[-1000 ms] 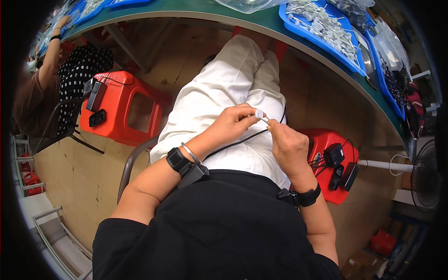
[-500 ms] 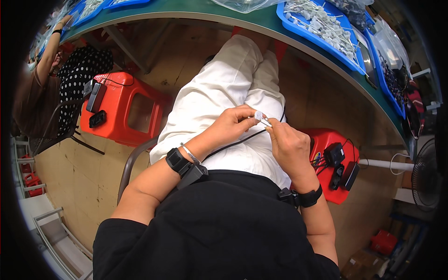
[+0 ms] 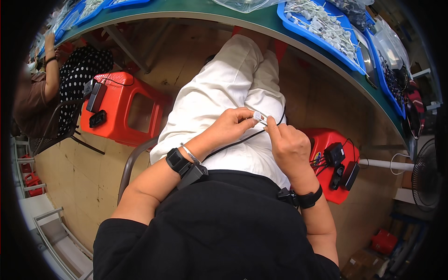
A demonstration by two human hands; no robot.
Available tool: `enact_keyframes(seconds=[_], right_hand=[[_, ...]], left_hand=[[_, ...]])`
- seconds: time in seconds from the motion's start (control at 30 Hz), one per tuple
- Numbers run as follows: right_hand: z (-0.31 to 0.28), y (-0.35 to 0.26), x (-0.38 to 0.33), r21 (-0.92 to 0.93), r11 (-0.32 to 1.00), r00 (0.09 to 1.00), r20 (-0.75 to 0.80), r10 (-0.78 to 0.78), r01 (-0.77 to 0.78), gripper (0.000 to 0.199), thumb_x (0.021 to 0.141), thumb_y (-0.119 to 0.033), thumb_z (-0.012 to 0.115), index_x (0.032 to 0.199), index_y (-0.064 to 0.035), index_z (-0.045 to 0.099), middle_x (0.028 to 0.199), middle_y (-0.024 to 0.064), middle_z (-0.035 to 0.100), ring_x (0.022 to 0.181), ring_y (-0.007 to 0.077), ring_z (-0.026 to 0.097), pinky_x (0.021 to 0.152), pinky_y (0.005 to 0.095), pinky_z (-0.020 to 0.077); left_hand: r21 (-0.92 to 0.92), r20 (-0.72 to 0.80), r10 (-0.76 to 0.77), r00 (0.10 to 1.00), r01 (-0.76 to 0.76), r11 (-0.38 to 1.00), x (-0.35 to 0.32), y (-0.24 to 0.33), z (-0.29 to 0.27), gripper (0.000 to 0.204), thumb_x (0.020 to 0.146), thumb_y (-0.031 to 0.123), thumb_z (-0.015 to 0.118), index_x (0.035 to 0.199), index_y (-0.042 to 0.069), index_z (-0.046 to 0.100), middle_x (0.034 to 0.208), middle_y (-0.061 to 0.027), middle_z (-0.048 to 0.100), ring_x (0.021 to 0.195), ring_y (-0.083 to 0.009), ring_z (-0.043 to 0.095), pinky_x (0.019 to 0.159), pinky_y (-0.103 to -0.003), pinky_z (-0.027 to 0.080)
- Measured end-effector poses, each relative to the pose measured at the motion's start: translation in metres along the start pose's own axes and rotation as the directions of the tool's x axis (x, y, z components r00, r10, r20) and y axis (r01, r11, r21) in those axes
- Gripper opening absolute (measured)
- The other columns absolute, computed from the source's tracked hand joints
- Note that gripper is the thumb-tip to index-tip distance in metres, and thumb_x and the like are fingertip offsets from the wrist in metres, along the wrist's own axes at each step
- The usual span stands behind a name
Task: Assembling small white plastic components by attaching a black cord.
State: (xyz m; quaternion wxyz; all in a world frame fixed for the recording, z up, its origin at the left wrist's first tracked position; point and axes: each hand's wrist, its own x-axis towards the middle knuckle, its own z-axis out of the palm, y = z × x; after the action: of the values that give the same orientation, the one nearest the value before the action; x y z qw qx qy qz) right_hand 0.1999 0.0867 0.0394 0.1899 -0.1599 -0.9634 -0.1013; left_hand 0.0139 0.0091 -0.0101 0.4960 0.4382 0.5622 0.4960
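Observation:
Over my lap in white trousers, both hands meet on a small white plastic piece (image 3: 258,116). My left hand (image 3: 229,127) pinches it between thumb and fingertips. My right hand (image 3: 289,145) grips its other end, where a thin black cable (image 3: 233,143) hangs and runs back under my left wrist. Each wrist carries a black band with a small device; the left one also has a thin bracelet.
A green table edge (image 3: 298,39) curves overhead with blue trays (image 3: 322,23) of small white parts. Red plastic stools stand at left (image 3: 123,109) and right (image 3: 333,161), with black devices on them. Another person (image 3: 44,88) sits far left. A fan (image 3: 427,175) stands at right.
My hands have barely shifted; the fingers keep working the white piece in the same spot over my lap.

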Motion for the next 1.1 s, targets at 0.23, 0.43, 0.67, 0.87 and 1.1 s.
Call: enact_keyframes(seconds=[0.23,0.43,0.67,0.87,1.1], right_hand=[[0.004,-0.002,0.001,0.008,1.000,0.998,-0.062,0.025,-0.025,0.030,0.090,-0.018,0.065,0.113,0.0010,0.067,0.065,0.0018,0.047,0.056,0.0148,0.053,0.049,0.0301,0.0423],[0.003,-0.002,0.000,0.024,0.999,0.999,-0.030,0.034,-0.033,0.030,0.090,-0.018,0.065,0.113,0.0011,0.067,0.066,0.0020,0.047,0.056,0.0148,0.053,0.050,0.0300,0.0427],[0.005,-0.003,0.001,0.062,0.997,0.996,-0.070,0.048,-0.044,0.026,0.091,-0.016,0.066,0.111,-0.0001,0.068,0.065,0.0024,0.049,0.055,0.0166,0.054,0.049,0.0310,0.0434],[-0.002,0.002,0.001,0.354,0.913,0.971,-0.048,0.233,-0.202,0.020,0.089,-0.016,0.070,0.106,-0.0040,0.068,0.069,0.0075,0.062,0.053,0.0238,0.060,0.049,0.0349,0.0466],[-0.005,-0.003,0.002,0.440,0.870,0.972,0.028,0.234,-0.222,0.015,0.089,-0.014,0.069,0.100,-0.0035,0.067,0.073,0.0100,0.069,0.056,0.0260,0.065,0.049,0.0352,0.0495]], left_hand=[[-0.019,0.008,0.004,1.000,-0.004,1.000,0.002,-0.003,-0.001,0.023,0.098,0.013,0.061,0.117,0.007,0.072,0.082,0.0037,0.061,0.067,-0.0042,0.048,0.060,-0.022,0.043],[0.000,-0.002,0.032,0.999,-0.032,0.999,0.001,-0.002,0.000,0.023,0.097,0.013,0.060,0.116,0.007,0.072,0.081,0.0041,0.060,0.066,-0.0046,0.048,0.060,-0.022,0.043],[-0.066,0.006,-0.037,0.999,0.038,0.997,-0.002,0.008,-0.002,0.022,0.098,0.012,0.060,0.117,0.006,0.071,0.083,0.0028,0.061,0.071,-0.0055,0.050,0.064,-0.022,0.045],[-0.004,-0.038,0.141,0.989,-0.141,0.990,0.002,-0.002,-0.003,0.023,0.101,0.013,0.057,0.118,0.004,0.068,0.102,-0.0017,0.060,0.083,-0.0084,0.056,0.077,-0.024,0.049],[0.148,-0.046,0.230,0.972,-0.221,0.964,0.004,-0.006,-0.003,0.022,0.101,0.010,0.056,0.118,0.005,0.069,0.105,-0.0045,0.060,0.087,-0.0116,0.059,0.079,-0.026,0.051]])
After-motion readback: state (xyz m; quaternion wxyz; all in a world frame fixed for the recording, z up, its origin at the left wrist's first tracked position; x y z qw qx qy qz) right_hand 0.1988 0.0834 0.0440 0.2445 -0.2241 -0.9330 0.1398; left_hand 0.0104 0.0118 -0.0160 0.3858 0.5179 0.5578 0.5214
